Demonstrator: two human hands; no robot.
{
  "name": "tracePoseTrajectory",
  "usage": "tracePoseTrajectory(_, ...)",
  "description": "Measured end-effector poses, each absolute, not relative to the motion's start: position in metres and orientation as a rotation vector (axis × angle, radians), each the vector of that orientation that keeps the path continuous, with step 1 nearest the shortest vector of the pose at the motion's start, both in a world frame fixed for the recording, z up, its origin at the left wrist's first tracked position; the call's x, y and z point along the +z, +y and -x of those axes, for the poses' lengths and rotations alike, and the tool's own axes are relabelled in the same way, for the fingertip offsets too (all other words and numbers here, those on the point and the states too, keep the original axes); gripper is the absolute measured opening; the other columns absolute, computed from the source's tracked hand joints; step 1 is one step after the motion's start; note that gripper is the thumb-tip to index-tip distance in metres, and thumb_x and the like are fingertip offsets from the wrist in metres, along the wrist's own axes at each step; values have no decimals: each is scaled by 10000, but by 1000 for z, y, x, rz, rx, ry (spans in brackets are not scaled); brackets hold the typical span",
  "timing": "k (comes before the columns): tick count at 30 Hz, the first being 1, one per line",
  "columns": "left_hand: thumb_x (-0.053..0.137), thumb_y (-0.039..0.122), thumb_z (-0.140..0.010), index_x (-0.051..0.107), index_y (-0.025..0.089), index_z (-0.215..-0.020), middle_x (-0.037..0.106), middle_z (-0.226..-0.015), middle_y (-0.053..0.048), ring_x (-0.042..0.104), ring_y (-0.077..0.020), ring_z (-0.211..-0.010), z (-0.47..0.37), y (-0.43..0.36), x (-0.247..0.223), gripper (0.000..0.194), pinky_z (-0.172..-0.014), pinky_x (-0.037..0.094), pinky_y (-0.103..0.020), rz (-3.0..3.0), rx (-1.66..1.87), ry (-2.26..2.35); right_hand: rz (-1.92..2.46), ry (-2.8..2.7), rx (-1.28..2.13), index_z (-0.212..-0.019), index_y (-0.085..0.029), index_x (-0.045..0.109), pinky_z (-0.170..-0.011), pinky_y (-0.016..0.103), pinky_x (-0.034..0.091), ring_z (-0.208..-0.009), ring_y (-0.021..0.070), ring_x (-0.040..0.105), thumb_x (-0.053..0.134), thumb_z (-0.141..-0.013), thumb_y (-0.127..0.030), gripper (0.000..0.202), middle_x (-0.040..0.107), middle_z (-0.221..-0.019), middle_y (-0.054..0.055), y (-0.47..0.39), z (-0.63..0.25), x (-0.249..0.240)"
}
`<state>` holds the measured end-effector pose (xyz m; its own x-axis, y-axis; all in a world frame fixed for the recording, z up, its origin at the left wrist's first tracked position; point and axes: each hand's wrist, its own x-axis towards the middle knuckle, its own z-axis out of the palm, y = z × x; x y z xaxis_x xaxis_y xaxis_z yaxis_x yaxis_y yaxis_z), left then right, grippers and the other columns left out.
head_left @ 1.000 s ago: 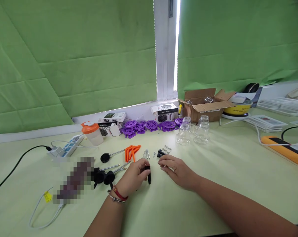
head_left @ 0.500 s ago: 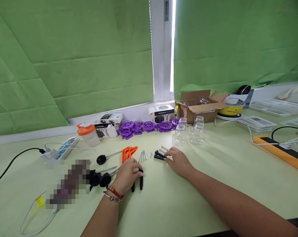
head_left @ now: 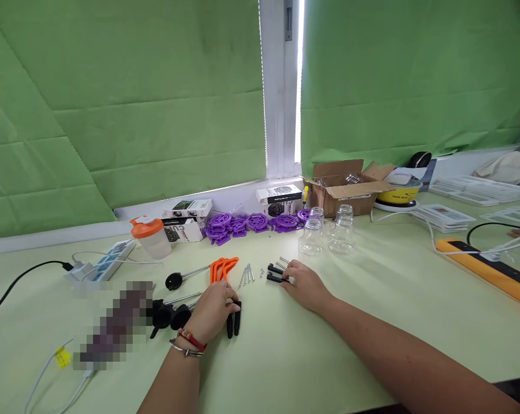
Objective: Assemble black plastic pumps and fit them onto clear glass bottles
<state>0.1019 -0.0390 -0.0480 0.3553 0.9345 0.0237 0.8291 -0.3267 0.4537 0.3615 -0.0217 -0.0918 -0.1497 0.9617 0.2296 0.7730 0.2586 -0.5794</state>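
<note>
My left hand [head_left: 215, 309] pinches the top of a black tube-shaped part [head_left: 237, 322], which lies beside a second black tube [head_left: 229, 326]. The fingers of my right hand [head_left: 305, 284] are closed on the near end of a slim black piece [head_left: 274, 278]. A similar black piece [head_left: 275, 268] lies just behind it. Thin metal springs [head_left: 282, 263] rest beyond these pieces. Between the hands are several long screws [head_left: 247, 275] and some tiny metal bits [head_left: 262, 273]. Orange plastic parts [head_left: 221, 269] sit just past my left hand.
Black discs with metal rods [head_left: 174, 281] lie on the left. Purple plastic parts [head_left: 256, 222], small boxes [head_left: 278, 198], clear plastic cups [head_left: 341, 231] and an open carton [head_left: 350, 192] line the back. An orange-lidded bottle [head_left: 151, 237] and orange power strip [head_left: 486, 267] stand at the sides.
My left hand has brought its black tube leftward, close beside the other one. At my right hand, the two slim black pieces lie farther apart. The view has shifted slightly.
</note>
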Motion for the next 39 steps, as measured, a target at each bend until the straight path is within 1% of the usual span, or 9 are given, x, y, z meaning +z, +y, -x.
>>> tracePoseTrajectory(5, 573, 183, -727, 675, 194, -795, 628, -888, -84, 558, -261, -882, -104, -40, -46, 124, -764, 433, -401, -2261, 568, 1529, 1456, -1831, 641, -787, -196, 659, -705, 301, 434, -737, 149, 537, 572, -788, -253, 104, 565, -885, 24, -25, -361, -87)
tracePoseTrajectory(9, 598, 257, -752, 576, 201, -1119, 615, -943, -63, 542, -189, -774, -124, -45, -48, 372, -735, 459, -360, -2082, 901, 1426, 1230, -1683, 925, -773, -184, 646, -690, 280, 445, -742, 141, 526, 585, -770, -213, 68, 547, -849, 17, -33, -355, -80)
tracePoseTrajectory(11, 592, 281, -768, 532, 196, -1176, 615, -926, -48, 545, -161, -740, -138, -49, -50, 421, -703, 471, -319, -1970, 967, 1293, 1123, -1690, 1016, -777, -180, 650, -713, 275, 447, -770, 141, 527, 596, -762, -195, 59, 551, -841, 16, -39, -350, -77)
tracePoseTrajectory(15, 580, 323, -790, 618, 176, -935, 603, -753, -12, 534, -146, -703, -155, -56, -52, 210, -659, 457, -268, -1881, 980, 1176, 1017, -1775, 1063, -792, -190, 672, -693, 256, 451, -750, 127, 525, 616, -760, -197, 65, 553, -852, 14, -45, -344, -78)
tracePoseTrajectory(19, 570, 326, -800, 616, 175, -815, 595, -732, -12, 493, -130, -643, -156, -60, -48, 158, -609, 433, -252, -1925, 955, 1178, 1070, -1803, 887, -834, -195, 685, -722, 264, 457, -774, 128, 549, 566, -813, -203, 122, 564, -904, 26, -33, -353, -80)
tracePoseTrajectory(22, 537, 315, -817, 602, 180, -807, 617, -753, -25, 512, -142, -667, -154, -60, -47, 151, -636, 444, -265, -1970, 935, 1198, 1259, -1826, 593, -863, -187, 688, -780, 296, 446, -816, 145, 555, 512, -857, -191, 177, 581, -935, 48, -10, -366, -78)
tracePoseTrajectory(25, 529, 306, -812, 598, 186, -797, 624, -753, -32, 534, -159, -695, -152, -59, -49, 139, -666, 454, -285, -2057, 891, 1205, 1381, -2010, 401, -870, -191, 706, -829, 319, 424, -914, 177, 544, 541, -835, -139, 176, 595, -993, 67, 17, -375, -76)
tracePoseTrajectory(30, 517, 287, -814, 585, 192, -781, 611, -751, -34, 533, -163, -691, -151, -61, -53, 122, -662, 452, -292, -2169, 817, 1215, 1418, -2219, 369, -783, -210, 745, -799, 311, 414, -893, 200, 538, 671, -730, -106, 137, 623, -911, 62, 45, -370, -76)
tracePoseTrajectory(39, 512, 288, -823, 573, 204, -788, 603, -754, -29, 532, -163, -701, -152, -62, -53, 109, -663, 448, -285, -2244, 730, 1215, 1416, -2287, 356, -790, -231, 753, -770, 285, 403, -890, 192, 534, 686, -721, -133, 138, 620, -906, 49, 52, -370, -80)
